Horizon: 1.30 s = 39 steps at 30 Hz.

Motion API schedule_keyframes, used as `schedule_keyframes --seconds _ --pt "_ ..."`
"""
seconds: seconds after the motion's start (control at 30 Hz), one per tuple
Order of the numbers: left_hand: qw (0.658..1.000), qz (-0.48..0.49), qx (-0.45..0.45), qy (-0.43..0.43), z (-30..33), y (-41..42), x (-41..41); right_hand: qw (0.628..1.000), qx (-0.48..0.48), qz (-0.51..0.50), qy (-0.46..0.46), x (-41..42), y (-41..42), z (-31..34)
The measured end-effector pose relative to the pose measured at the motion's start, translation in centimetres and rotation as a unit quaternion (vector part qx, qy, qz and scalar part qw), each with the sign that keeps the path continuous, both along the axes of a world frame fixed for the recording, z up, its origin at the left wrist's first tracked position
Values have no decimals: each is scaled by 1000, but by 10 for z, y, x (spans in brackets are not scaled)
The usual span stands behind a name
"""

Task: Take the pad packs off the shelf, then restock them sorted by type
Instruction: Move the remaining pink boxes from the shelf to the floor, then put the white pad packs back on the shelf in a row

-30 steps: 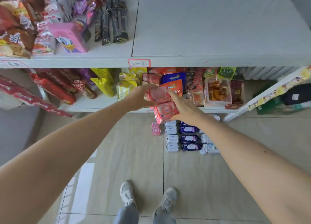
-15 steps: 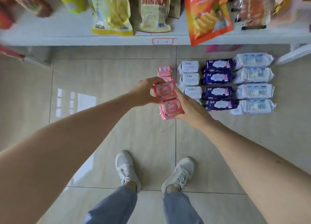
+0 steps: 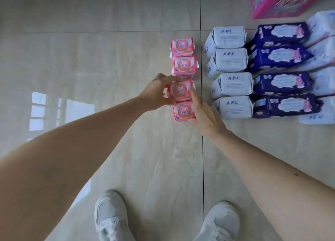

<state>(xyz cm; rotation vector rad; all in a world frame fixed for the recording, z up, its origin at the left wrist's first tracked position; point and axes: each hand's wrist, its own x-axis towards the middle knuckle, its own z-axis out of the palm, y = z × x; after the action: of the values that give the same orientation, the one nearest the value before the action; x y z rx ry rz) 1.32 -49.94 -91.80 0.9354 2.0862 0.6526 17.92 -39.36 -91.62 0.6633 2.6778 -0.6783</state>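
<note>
- The left hand (image 3: pixel 154 94) held one pink pack (image 3: pixel 179 91), with its fingers curled round the top and left side.
- The right hand (image 3: pixel 204 113) held another pink pack (image 3: pixel 183 112) just below, with the thumb under it and the fingers along its right side.
- Two more pink packs (image 3: pixel 183 56) lay in a line on the tiled floor (image 3: pixel 108 50), just above the held ones.
- To the right lay a column of white packs (image 3: pixel 232 79), then dark blue packs (image 3: pixel 282 68), side by side.
- A bright pink box (image 3: pixel 282 1) sat at the top right.
- Two white shoes (image 3: pixel 112 217) stood below.
</note>
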Motion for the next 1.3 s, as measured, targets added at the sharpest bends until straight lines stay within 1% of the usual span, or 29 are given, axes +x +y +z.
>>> schedule_keyframes --seconds 0.13,0.23,0.37,0.47,0.53,0.73,0.9,1.1,1.2,1.3 --pt "1000 19 17 -11 -15 3 1 998 -28 -41 28 -3 -4 -23" --pt "999 34 8 -13 -17 1 4 996 -38 -58 52 -3 -8 -28" --pt "1000 8 -18 5 -7 -2 9 996 -48 -53 52 -5 -6 -21" --pt "999 -19 -33 35 6 -2 13 998 -26 -41 40 -6 -2 -11" --pt "998 -16 -47 43 13 -3 14 998 -25 -52 36 -7 -4 -6" --pt "994 -13 -78 78 57 -6 24 995 -20 -75 68 6 -16 45" --pt "985 -62 -83 141 110 14 37 993 -3 -99 65 42 -5 105" --pt "981 -118 -47 147 171 82 80 987 20 -154 48 105 32 167" --pt "979 -147 -21 140 195 121 118 985 34 -161 45 145 61 192" --pt "979 -155 -12 135 217 157 156 985 50 -165 32 185 97 218"
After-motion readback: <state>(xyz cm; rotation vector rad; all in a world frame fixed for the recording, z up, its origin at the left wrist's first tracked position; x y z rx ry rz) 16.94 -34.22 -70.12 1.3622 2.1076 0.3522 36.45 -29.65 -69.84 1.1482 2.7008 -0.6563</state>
